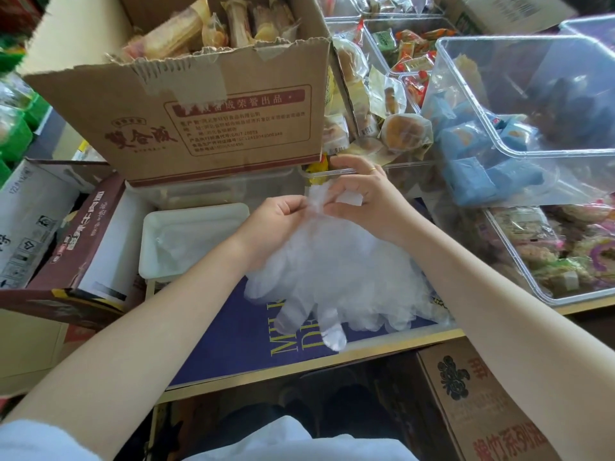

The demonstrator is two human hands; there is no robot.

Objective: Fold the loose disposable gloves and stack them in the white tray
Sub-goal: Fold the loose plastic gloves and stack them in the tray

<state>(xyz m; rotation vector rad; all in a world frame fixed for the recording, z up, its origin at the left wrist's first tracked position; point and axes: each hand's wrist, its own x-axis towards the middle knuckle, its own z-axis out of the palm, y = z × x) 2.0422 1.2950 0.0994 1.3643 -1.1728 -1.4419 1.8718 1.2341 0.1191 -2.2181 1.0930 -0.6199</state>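
Both hands, left (281, 216) and right (362, 201), pinched a crinkly clear plastic glove (319, 261) beside the white rectangular plastic tray (149, 247), above a navy board lettered "MIL" (253, 341).

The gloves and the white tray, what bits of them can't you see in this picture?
- Gloves, head view: see-through sheets overlap in a pile, so their number cannot be told.
- Glove cuff: partly covered by the left hand and right hand pinching it.
- White tray: its near right corner is hidden by the left wrist; what lies inside is too pale to tell.
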